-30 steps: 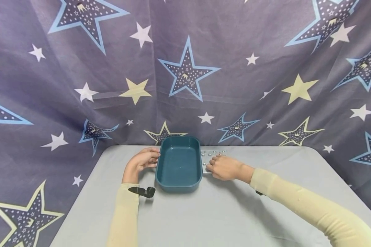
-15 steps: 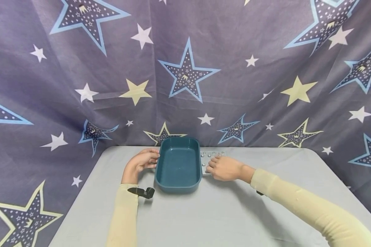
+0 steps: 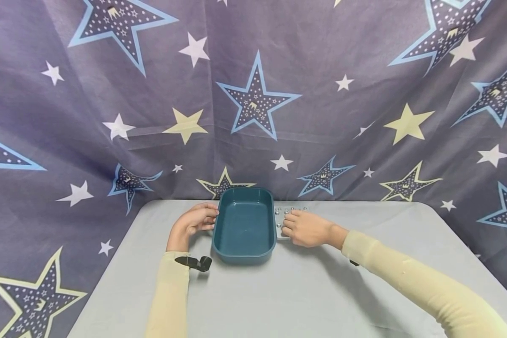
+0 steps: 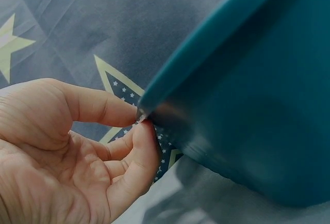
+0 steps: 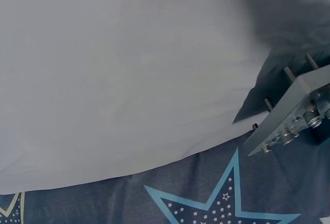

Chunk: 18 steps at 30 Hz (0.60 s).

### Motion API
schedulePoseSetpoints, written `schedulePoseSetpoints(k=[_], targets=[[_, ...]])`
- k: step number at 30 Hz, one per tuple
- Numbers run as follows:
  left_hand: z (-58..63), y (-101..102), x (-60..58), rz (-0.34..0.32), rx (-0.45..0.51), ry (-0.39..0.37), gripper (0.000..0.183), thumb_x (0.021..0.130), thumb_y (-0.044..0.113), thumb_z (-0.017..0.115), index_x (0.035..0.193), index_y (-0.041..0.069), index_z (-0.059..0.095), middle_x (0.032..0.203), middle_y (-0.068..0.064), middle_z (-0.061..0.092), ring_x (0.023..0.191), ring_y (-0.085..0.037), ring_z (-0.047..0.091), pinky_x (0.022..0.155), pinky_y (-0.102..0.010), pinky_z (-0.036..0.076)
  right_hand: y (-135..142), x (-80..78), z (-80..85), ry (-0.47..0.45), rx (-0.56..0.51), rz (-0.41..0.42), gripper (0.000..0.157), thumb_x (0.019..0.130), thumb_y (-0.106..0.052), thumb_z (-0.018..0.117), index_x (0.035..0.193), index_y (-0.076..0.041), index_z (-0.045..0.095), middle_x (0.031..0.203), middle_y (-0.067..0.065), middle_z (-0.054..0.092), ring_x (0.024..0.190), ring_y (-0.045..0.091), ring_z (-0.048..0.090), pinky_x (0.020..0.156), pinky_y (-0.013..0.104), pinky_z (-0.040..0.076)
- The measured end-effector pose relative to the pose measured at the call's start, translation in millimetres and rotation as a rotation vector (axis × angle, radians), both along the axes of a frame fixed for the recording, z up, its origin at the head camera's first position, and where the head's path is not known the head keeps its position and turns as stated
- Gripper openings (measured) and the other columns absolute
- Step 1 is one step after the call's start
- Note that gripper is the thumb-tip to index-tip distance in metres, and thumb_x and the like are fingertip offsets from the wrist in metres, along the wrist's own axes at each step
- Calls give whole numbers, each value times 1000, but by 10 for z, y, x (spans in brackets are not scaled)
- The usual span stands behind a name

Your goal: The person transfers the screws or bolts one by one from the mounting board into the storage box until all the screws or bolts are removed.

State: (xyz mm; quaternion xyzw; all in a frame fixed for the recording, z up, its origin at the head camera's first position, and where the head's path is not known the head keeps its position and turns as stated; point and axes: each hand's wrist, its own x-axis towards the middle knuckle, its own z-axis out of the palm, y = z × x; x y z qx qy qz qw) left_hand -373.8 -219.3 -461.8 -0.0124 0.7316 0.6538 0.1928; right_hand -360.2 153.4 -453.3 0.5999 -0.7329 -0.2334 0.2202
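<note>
A teal rectangular tray [image 3: 244, 256] stands near the back of the table, its inside bare. At its left side my left hand [image 3: 195, 220] pinches the rim; the left wrist view shows thumb and fingertips [image 4: 147, 128] meeting at the tray edge [image 4: 193, 53]. Against the tray's right side is a flat metal plate [image 3: 282, 235] with several upright bolts and nuts [image 3: 277, 211]. My right hand [image 3: 308, 229] is bent over the plate's near right part, fingers curled at a bolt that the hand covers. Bolt shanks [image 5: 289, 74] stick out beneath the plate [image 5: 289, 108] in the right wrist view.
Grey cloth covers the table [image 3: 245, 300]. A star-patterned curtain [image 3: 253, 155] hangs just behind the back edge, close to tray and plate. Black straps with a camera mount [image 3: 194, 263] sit on the wrists.
The fingers of my right hand shift slightly over the plate, knuckles a little higher now. My left hand, the tray and the plate keep their places; the view tips very slightly.
</note>
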Motion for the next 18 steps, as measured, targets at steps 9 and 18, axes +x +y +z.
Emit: schedulePoseSetpoints(k=[9,18], targets=[[11,8,11,1,-10,-2,39,101,7,50,137,-7,42,91,0,56,77,-7,56,68,-21,55,20,-24,-35,6,-20,17,23,89,-36,65,97,-15,59,94,-1,62,91,19,53,85,33,42],[4,7,2,6,-19,0,36,102,6,50,135,-6,43,90,0,55,77,-7,56,67,-21,54,18,-16,-18,-42,-46,9,20,90,-32,64,99,-15,61,95,-1,64,92,19,55,89,35,45]])
